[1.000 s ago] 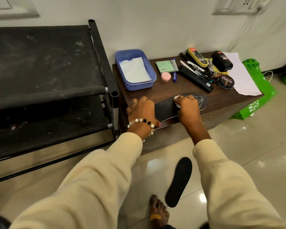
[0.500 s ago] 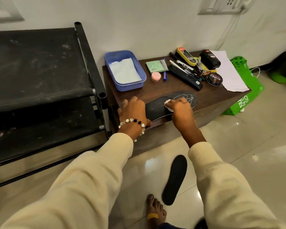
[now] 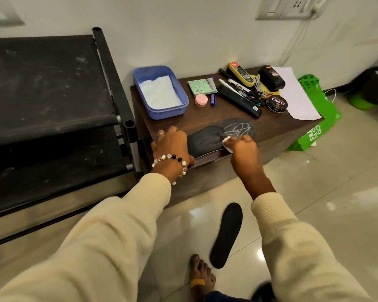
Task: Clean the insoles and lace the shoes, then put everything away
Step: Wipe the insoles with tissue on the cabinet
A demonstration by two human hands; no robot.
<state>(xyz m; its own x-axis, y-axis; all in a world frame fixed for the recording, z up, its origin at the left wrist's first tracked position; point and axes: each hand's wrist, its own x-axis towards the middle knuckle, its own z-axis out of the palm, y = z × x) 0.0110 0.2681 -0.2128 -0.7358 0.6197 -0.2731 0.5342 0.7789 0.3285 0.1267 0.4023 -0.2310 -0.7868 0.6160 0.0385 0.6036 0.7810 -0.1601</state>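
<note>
A black insole (image 3: 222, 135) with a white logo lies along the front edge of the low brown table (image 3: 205, 115). My left hand (image 3: 172, 146) presses down on its heel end, fingers spread. My right hand (image 3: 241, 149) is closed around a small white wipe (image 3: 227, 142) and rests on the insole's near edge below the logo. A second black insole (image 3: 227, 234) lies on the tiled floor beside my bare foot (image 3: 200, 273). No shoes or laces are in view.
On the table stand a blue tub (image 3: 160, 93) holding white tissue, a green packet (image 3: 202, 86), a pink jar (image 3: 200, 100), markers, a shoe-polish tin (image 3: 276, 103), a black bottle (image 3: 271, 77) and paper. A black rack (image 3: 52, 105) stands left; a green bag (image 3: 316, 125) right.
My right hand with the wipe has slid back from the insole's logo area toward its near edge. My left hand stays on the heel end. The camera has shifted slightly.
</note>
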